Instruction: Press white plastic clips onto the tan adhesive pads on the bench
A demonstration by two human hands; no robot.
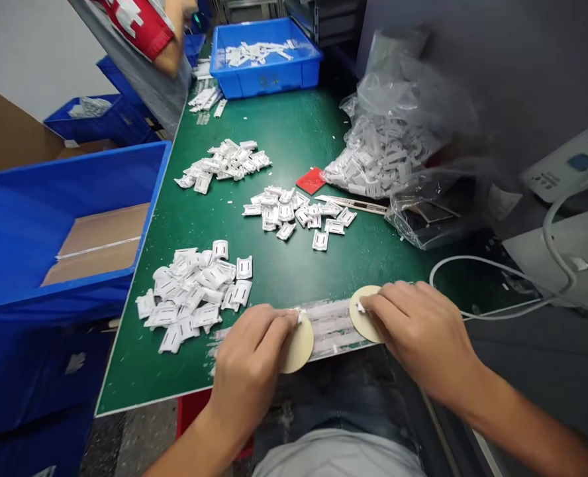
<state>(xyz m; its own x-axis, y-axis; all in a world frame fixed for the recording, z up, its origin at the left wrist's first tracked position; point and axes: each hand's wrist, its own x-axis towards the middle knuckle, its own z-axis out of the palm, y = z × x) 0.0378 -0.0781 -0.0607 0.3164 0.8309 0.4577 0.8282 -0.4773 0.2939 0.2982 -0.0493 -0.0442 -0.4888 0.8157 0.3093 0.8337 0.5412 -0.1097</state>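
Note:
My left hand point(257, 358) is closed in a pinch on a small white plastic part point(300, 317), mostly covered by the fingers. Beneath its fingertips lies a round cream disc point(298, 351) near the table's front edge. My right hand point(418, 324) pinches another small white part point(361, 307) over a second cream disc point(366, 324). Between the discs, the green table point(284, 275) carries whitish, scraped strips point(331, 324). To the left of my left hand is a heap of curved white slotted parts point(195, 288).
Two more piles of white parts point(227, 162) point(298, 211) lie farther back, beside a red square point(310, 180) and a flat strip-like tool point(356, 204). A plastic bag of parts point(383, 152), a blue bin point(267, 79), a white cable point(497, 315) and a co-worker's arm point(167, 53) are around.

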